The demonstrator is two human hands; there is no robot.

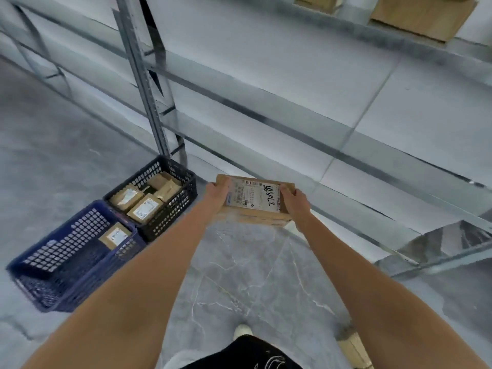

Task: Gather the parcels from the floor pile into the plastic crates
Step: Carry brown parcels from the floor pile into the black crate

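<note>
I am holding a flat cardboard parcel (254, 201) in the air between both hands, my left hand (217, 194) curled round its left edge and my right hand (294, 199) round its right edge, label facing up. It is hanging over bare floor, to the right of the black crate (170, 209), which is already looking crowded with parcels. The blue crate (53, 275) is holding only one. I am judging that dropping it onto the black crate's contents risks it perching on top or sliding off the rim.
</note>
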